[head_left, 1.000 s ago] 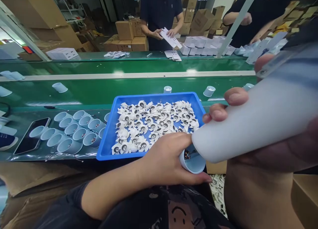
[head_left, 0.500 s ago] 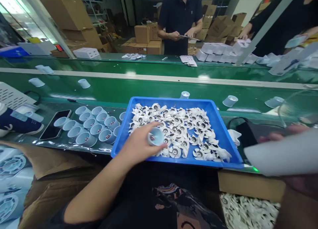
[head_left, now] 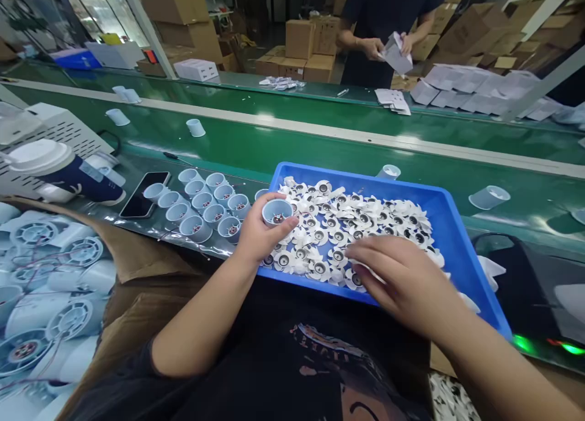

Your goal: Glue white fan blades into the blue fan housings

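My left hand [head_left: 264, 229] is closed around a light blue cup-shaped housing [head_left: 277, 205], its open end tilted up toward me. Small reddish parts show at the bottom inside. Over the blue tray [head_left: 475, 275] is my right hand [head_left: 397, 281], fingers stretched toward the white fan blades [head_left: 337, 255] and thumb apart below them. Its fingertips are at the blades; whether they touch one is unclear. Several similar housings [head_left: 195, 227] stand in rows left of the tray, with reddish parts inside.
A phone [head_left: 139, 195] and a lidded cup [head_left: 68, 168] lie at the left. A carton of blue housings [head_left: 55, 299] is at lower left. A black device [head_left: 525, 287] with green lights sits right. Housings rest on the green belt [head_left: 256, 134]; across it a person [head_left: 388, 25] holds a white box.
My right hand has come from the far right, where a blurred white shape was, to over the tray. The housing in my left hand has tilted, showing its inside. The view has shifted.
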`<state>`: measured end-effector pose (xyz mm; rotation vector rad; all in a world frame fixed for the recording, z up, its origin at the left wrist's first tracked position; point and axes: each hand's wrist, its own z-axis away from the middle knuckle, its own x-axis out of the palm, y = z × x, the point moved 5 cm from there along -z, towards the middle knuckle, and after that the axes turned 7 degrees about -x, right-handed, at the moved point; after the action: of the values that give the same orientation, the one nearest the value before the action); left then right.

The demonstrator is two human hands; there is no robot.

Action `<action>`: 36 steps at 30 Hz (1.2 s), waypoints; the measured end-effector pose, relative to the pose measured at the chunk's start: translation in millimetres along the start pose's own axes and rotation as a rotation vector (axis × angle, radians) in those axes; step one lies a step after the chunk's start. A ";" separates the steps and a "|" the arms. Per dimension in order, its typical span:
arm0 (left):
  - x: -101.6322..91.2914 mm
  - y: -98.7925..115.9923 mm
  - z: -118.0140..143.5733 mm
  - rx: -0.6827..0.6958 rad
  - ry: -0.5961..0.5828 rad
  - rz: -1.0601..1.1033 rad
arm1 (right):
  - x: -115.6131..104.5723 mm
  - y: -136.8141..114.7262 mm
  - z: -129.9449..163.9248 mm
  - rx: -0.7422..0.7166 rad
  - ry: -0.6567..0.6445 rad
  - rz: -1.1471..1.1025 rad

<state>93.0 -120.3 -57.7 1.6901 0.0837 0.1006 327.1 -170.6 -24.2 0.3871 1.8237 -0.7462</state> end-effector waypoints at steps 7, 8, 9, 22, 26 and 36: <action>0.9 -0.1 3.7 -0.034 -0.005 -0.037 | 65.4 20.7 -81.0 0.208 -0.482 -0.126; 1.2 0.7 3.8 -0.036 -0.007 -0.053 | 67.2 20.0 -81.6 0.222 -0.499 -0.142; 1.6 1.3 3.6 -0.035 -0.012 -0.066 | 67.8 18.6 -80.7 0.235 -0.507 -0.158; 5.0 -0.6 1.7 -0.053 -0.079 0.026 | 68.0 18.9 -73.9 0.413 -0.497 -0.314; -2.0 -2.4 -0.6 0.004 0.025 0.141 | 68.9 21.2 -71.5 0.442 -0.363 -0.393; -27.6 23.7 48.3 0.051 -0.166 -0.118 | 33.7 -19.4 -32.0 0.527 -0.016 -1.342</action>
<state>71.1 -173.9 -40.5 1.7340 0.0617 -0.1306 280.2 -167.1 -42.2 -0.6266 1.6866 -2.1267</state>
